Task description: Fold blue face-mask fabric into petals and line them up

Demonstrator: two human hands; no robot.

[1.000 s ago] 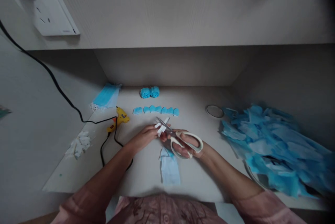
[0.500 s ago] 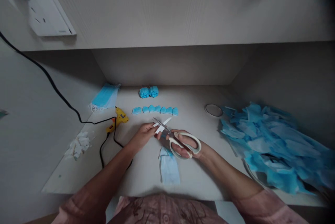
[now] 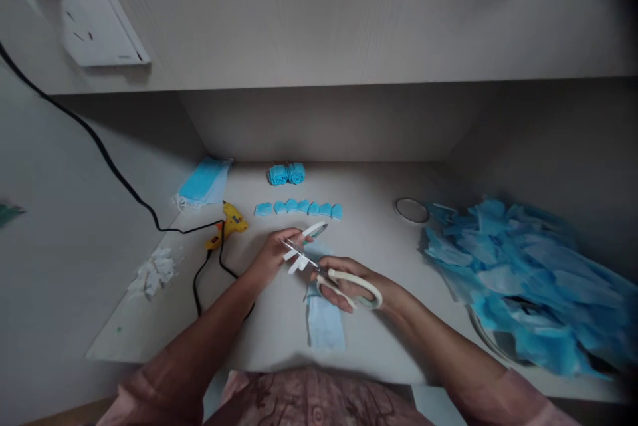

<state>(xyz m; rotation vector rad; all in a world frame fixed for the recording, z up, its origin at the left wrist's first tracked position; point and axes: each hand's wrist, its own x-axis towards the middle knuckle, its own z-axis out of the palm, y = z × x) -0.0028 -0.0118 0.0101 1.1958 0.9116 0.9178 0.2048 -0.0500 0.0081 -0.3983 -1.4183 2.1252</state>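
My right hand (image 3: 343, 276) is closed through the cream handles of a pair of scissors (image 3: 366, 290), whose blades are spread wide. One blade points left towards my left hand (image 3: 276, 253); the other tip shows farther back. My left hand is closed in a pinch on narrow white strips (image 3: 298, 261), which stick out beside the blades. Whether the strips are paper or cloth I cannot tell. Below the scissors, a pale blue piece of mask fabric (image 3: 325, 323) lies flat on the desk. A row of small blue folded pieces (image 3: 299, 207) lies just beyond my hands.
Two blue fabric rosettes (image 3: 286, 174) sit at the back. To the left are blue face masks (image 3: 205, 180), a yellow glue gun (image 3: 232, 220) with a black cord, and white scraps (image 3: 155, 272). A ring (image 3: 411, 211) and a heap of blue fabric (image 3: 523, 266) lie right.
The scissors have swung wider apart and shifted slightly lower. My left hand has turned a little, and the white strips now sit lower left.
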